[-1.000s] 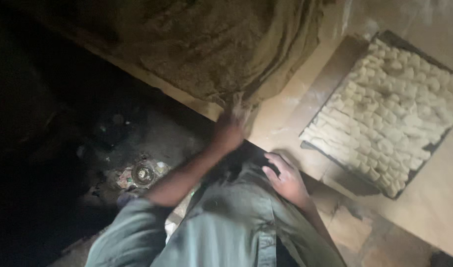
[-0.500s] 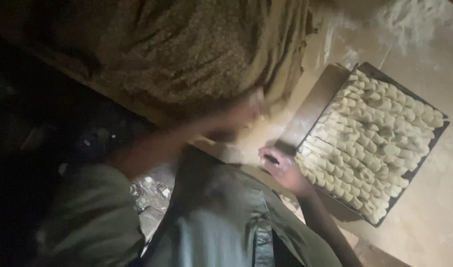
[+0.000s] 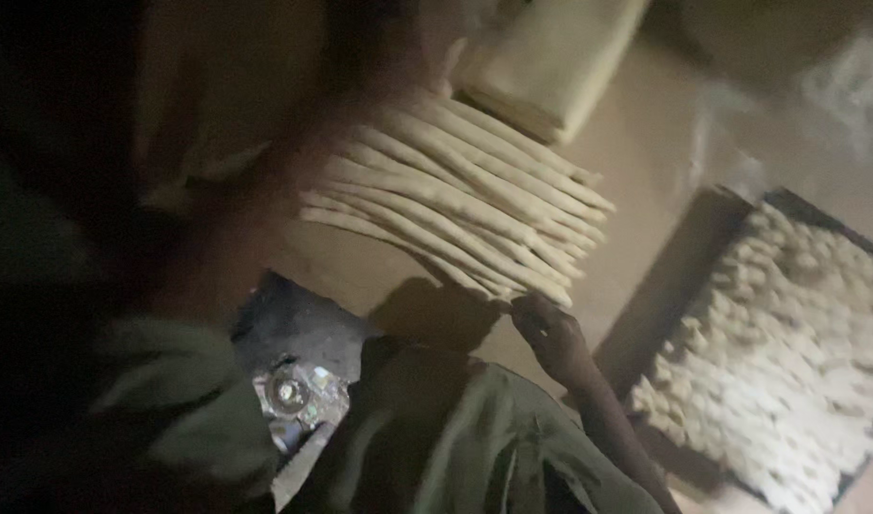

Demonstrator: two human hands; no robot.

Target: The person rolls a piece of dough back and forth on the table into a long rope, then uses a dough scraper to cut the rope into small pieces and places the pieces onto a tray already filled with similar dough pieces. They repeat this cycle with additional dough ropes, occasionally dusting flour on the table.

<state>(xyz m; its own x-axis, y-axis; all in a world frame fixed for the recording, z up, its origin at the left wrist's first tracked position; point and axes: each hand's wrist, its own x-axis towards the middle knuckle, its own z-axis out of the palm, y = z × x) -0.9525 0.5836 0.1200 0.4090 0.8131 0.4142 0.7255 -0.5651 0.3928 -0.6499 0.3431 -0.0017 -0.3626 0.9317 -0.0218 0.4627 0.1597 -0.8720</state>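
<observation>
Fingers [image 3: 532,309] of the right hand [image 3: 551,335] are curled and touch the near ends of the long pale rolled dough ropes [image 3: 456,195]; whether they pinch one rope or only rest against it, I cannot tell, because the picture is blurred. The left hand is lost in the dark blur at the left, so its state cannot be told either.

The dough ropes lie side by side in a slanted row on the tan floured surface [image 3: 646,162], close to its near edge, and their far ends run under a folded beige cloth [image 3: 551,57]. At the right stands a dark rectangular tray [image 3: 789,205] packed with small pale dough pieces [image 3: 789,371], just beside the hand.

To handle the ropes well, I judge it is best to take one end lightly so that the soft dough does not stretch or stick to its neighbour. Open room is between the ropes and the tray; the near edge drops to a dark littered floor [image 3: 294,390], so the ends should not hang over it.
</observation>
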